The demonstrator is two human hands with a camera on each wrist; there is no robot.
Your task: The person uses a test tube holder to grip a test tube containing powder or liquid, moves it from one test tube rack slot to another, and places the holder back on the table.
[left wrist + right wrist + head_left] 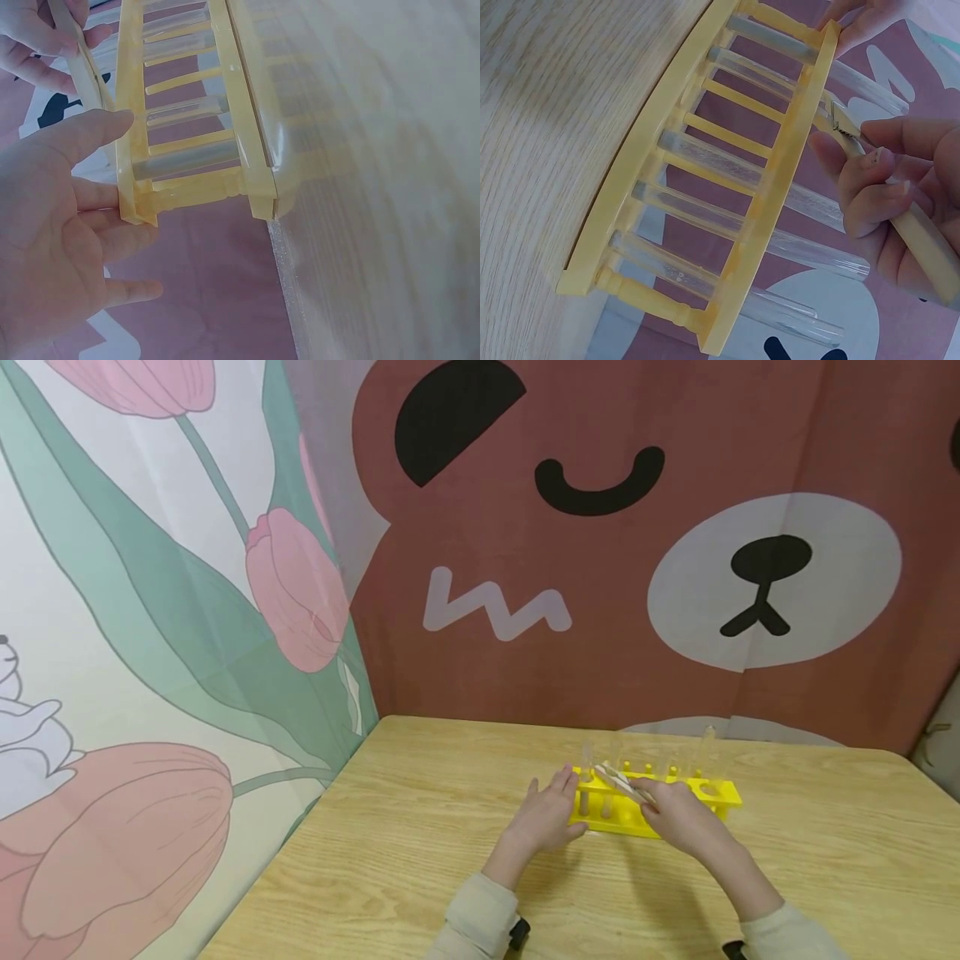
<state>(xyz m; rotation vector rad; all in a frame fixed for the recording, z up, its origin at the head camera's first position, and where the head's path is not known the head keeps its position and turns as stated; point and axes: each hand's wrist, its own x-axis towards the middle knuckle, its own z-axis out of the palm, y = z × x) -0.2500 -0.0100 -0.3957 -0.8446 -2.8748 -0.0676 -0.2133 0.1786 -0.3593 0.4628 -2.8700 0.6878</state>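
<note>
A yellow test tube rack [731, 793] stands on the wooden table, holding several clear test tubes [690, 206]. The tube at its left end [191, 159] looks greyish inside. My left hand [545, 817] holds the rack's left end, thumb on the near side and some fingers behind the top bar. My right hand [682, 818] grips a wooden test tube clamp [926, 251] with a metal spring. The clamp's tip lies at the rack's top bar, close to the second tube from the left [750, 71]; whether it grips that tube I cannot tell.
The wooden table [360, 860] spreads around the rack. Behind it hangs a cloth [495, 677] with a brown bear print, and another cloth with tulips [296, 589] is at the left.
</note>
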